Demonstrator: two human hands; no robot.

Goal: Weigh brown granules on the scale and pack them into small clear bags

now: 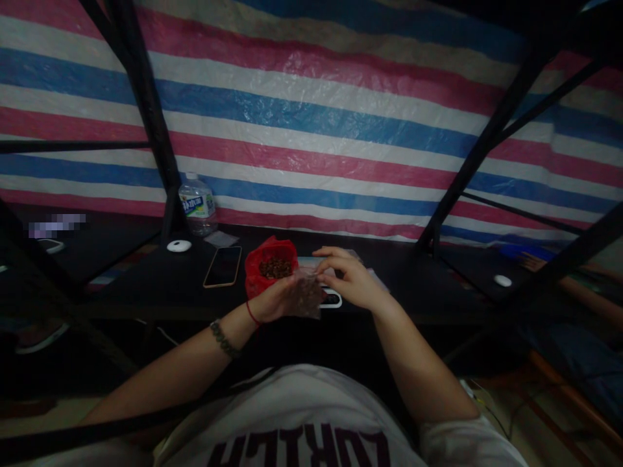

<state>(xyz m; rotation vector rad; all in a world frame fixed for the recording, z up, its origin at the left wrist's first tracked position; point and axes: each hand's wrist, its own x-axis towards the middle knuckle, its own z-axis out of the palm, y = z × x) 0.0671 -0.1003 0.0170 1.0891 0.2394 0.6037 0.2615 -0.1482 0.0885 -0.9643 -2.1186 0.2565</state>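
Nearest: shirt [311, 405] with dark lettering, below the fingers. On the left wrist, behind the fingers, a red cord [253, 313] and a dark beaded bracelet [224, 338].

Left hand [273, 301]: fingers closed on a small clear plastic bag [305, 297], hanging between the two hands. Right hand [351, 277]: fingers bent and slightly spread at the bag's upper edge; cannot tell whether they pinch it.

Under the right fingers, partly hidden, a white-rimmed device [337, 303]. Just beyond the left fingers, an open red plastic bag [254, 283] with a heap of small brown pieces [276, 268].

Progress, my judgement: partway. Clear bag in hand, brownish look to it; fill and seal unreadable. Plenty remains in the red bag. Clear packets [378, 280] lie right of the right fingers; whether filled, cannot tell.

Farther left of the fingers, on the black table [187, 275]: smartphone [222, 267], face up; beyond it a flat clear packet [221, 239], a white rounded object [179, 246], a labelled plastic bottle [198, 207]. Well right of the fingers, a co-worker's forearm [590, 297].

Farthest, beyond all fingers: striped plastic sheeting [316, 130].
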